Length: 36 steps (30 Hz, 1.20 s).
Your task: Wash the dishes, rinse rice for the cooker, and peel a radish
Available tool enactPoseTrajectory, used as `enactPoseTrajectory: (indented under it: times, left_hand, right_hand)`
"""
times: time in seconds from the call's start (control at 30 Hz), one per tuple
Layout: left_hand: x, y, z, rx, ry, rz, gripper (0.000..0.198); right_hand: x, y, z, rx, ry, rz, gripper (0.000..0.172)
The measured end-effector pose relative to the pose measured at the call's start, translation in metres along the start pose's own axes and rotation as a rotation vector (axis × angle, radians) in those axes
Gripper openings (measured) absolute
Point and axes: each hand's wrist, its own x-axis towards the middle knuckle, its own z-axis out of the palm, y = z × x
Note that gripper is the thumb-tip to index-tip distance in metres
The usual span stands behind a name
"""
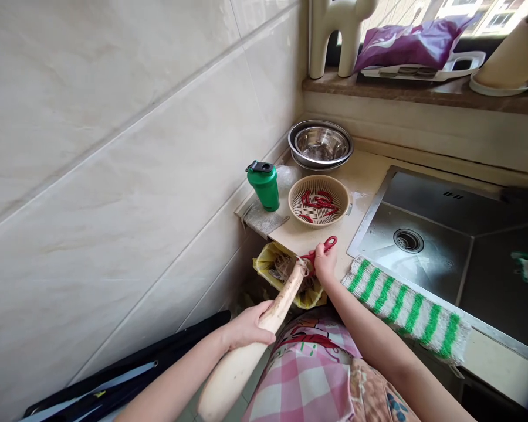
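My left hand point(251, 326) is wrapped round the middle of a long, pale root vegetable point(232, 375) that looks like a lotus root. It tilts, with its thick end low near my body and its narrow, brown-specked end pointing away. In my right hand point(325, 262) is a red-handled peeler point(331, 242), its head against the narrow end, where thin shavings cling. Directly below that end sits a bin point(264, 265) lined with a yellow bag, with stringy peelings point(283, 266) inside. My fingers partly hide the peeler's head.
On the counter stand a beige colander point(295, 218) of red chillies, nested steel bowls point(294, 143) and a green shaker cup point(266, 189). A striped cloth point(405, 305) lies over the front edge of the steel sink point(440, 255). A tiled wall point(158, 176) rises at left.
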Motion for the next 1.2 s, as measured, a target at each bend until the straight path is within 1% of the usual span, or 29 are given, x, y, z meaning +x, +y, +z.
enactPoseTrajectory:
  times: [0.03, 0.07, 0.1, 0.17, 0.2, 0.27, 0.3, 0.33, 0.37, 0.4, 0.43, 0.53, 0.57, 0.6, 0.63, 0.67, 0.73, 0.8, 0.83, 0.87, 0.9, 0.97, 1.0, 1.07, 1.1, 1.13, 1.2]
  left_hand:
    - [0.000, 0.000, -0.001, 0.036, 0.026, -0.009, 0.064]
    - [-0.001, 0.000, -0.002, 0.041, 0.048, -0.037, 0.056]
    - [0.000, 0.001, -0.003, 0.010, 0.055, -0.086, 0.047]
    - [0.002, 0.004, -0.005, -0.128, 0.024, -0.187, 0.038]
    - [0.004, 0.006, -0.005, -0.217, -0.005, -0.212, 0.039]
    - [0.007, 0.008, -0.002, -0.359, -0.061, -0.188, 0.053]
    - [0.009, 0.008, -0.001, -0.400, -0.068, -0.166, 0.062]
    - [0.011, 0.008, 0.001, -0.424, -0.063, -0.150, 0.069]
    - [0.012, 0.008, 0.003, -0.434, -0.052, -0.139, 0.075]
    - [0.012, 0.007, 0.004, -0.431, -0.042, -0.135, 0.077]
    - [0.011, 0.005, 0.005, -0.425, -0.035, -0.139, 0.076]
    - [0.005, 0.002, 0.003, -0.438, -0.060, -0.184, 0.067]
    - [0.003, 0.002, 0.002, -0.443, -0.064, -0.208, 0.064]
    - [0.002, 0.002, 0.000, -0.441, -0.064, -0.226, 0.064]
    - [0.001, 0.003, -0.002, -0.435, -0.066, -0.235, 0.065]
    - [0.000, 0.004, -0.004, -0.426, -0.069, -0.233, 0.069]
    - [0.001, 0.007, -0.006, -0.413, -0.077, -0.224, 0.077]
    - [0.002, 0.010, -0.007, -0.416, -0.071, -0.200, 0.083]
    - [0.001, 0.011, -0.006, -0.416, -0.066, -0.185, 0.083]
    - [-0.001, 0.013, -0.004, -0.413, -0.067, -0.179, 0.081]
    - [-0.003, 0.014, -0.003, -0.405, -0.073, -0.186, 0.077]
    - [-0.008, 0.017, -0.001, -0.369, -0.084, -0.197, 0.068]
    - [-0.010, 0.018, 0.000, -0.337, -0.077, -0.185, 0.065]
    - [-0.012, 0.019, -0.002, -0.254, -0.040, -0.117, 0.065]
    - [-0.011, 0.019, -0.005, -0.211, -0.019, -0.079, 0.066]
    - [-0.011, 0.017, -0.007, -0.174, -0.006, -0.059, 0.067]
    - [-0.010, 0.013, -0.012, -0.135, -0.002, -0.061, 0.067]
  right_hand:
    - [0.006, -0.003, -0.001, 0.008, 0.010, 0.010, 0.018]
    - [0.006, -0.007, -0.001, 0.037, -0.001, 0.022, 0.019]
    - [0.000, -0.010, 0.000, 0.079, -0.033, 0.040, 0.020]
    - [-0.028, -0.018, 0.005, 0.161, -0.132, 0.087, 0.023]
    - [-0.046, -0.021, 0.007, 0.192, -0.189, 0.112, 0.024]
    - [-0.081, -0.024, 0.012, 0.223, -0.309, 0.146, 0.025]
    - [-0.094, -0.025, 0.015, 0.225, -0.363, 0.150, 0.024]
    - [-0.100, -0.025, 0.016, 0.220, -0.401, 0.149, 0.023]
    - [-0.100, -0.024, 0.017, 0.209, -0.412, 0.139, 0.022]
    - [-0.093, -0.023, 0.017, 0.191, -0.400, 0.122, 0.020]
    - [-0.079, -0.022, 0.017, 0.166, -0.361, 0.102, 0.018]
    - [-0.028, -0.018, 0.013, 0.079, -0.181, 0.043, 0.015]
    - [-0.016, -0.017, 0.012, 0.070, -0.134, 0.041, 0.016]
    - [-0.010, -0.016, 0.011, 0.075, -0.107, 0.054, 0.017]
    - [-0.012, -0.016, 0.011, 0.095, -0.112, 0.080, 0.018]
    - [-0.020, -0.015, 0.012, 0.125, -0.148, 0.112, 0.019]
    - [-0.048, -0.014, 0.014, 0.180, -0.288, 0.166, 0.023]
    - [-0.069, -0.012, 0.016, 0.196, -0.398, 0.162, 0.023]
    - [-0.072, -0.010, 0.016, 0.179, -0.403, 0.138, 0.021]
    - [-0.067, -0.009, 0.015, 0.144, -0.372, 0.112, 0.019]
    - [-0.057, -0.009, 0.013, 0.092, -0.309, 0.088, 0.016]
    - [-0.027, -0.008, 0.010, -0.004, -0.182, 0.067, 0.015]
    - [-0.012, -0.009, 0.008, -0.018, -0.150, 0.047, 0.015]
    - [0.006, -0.011, 0.008, 0.014, -0.157, 0.019, 0.017]
    - [0.009, -0.012, 0.009, 0.050, -0.182, 0.010, 0.018]
    - [0.007, -0.014, 0.009, 0.086, -0.213, 0.011, 0.020]
    - [-0.006, -0.016, 0.008, 0.139, -0.257, 0.008, 0.023]
